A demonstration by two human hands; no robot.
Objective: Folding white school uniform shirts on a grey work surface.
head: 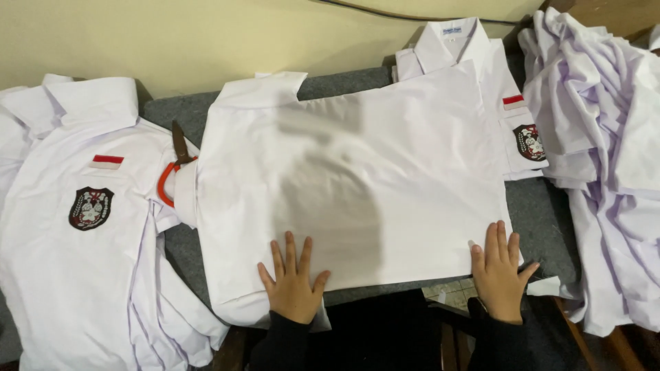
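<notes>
Both hands lie flat on the near edge of a white shirt (357,185) spread face-down on a grey padded tabletop (543,213). The left hand (294,278) presses on the shirt's near left part, fingers spread wide and palm down, its grip splayed and holding nothing. The right hand (498,271) rests on the shirt's near right corner, fingers straight and close together, thumb out to the side, also flat and pinching nothing. Black sleeves cover both wrists.

The shirt fills the middle of the tabletop, smoothed into a broad rectangle, with its folded sleeve pointing toward the wall at its far left corner. A soft shadow falls across its middle.

Left of the shirt, just beside its edge, a pair of scissors (173,172) with an orange handle pokes out, partly tucked under the cloth. Further left lies a stack of white shirts (82,275), the top one face-up with a red-and-white flag patch and a dark shield badge on the chest.

Right of the shirt, a loose heap of crumpled white shirts (605,158) hangs over the tabletop's edge.

Beyond the shirt's far right corner, partly under it, lies another folded shirt (467,48), collar toward the cream wall (172,34), with the same flag patch and badge showing.
</notes>
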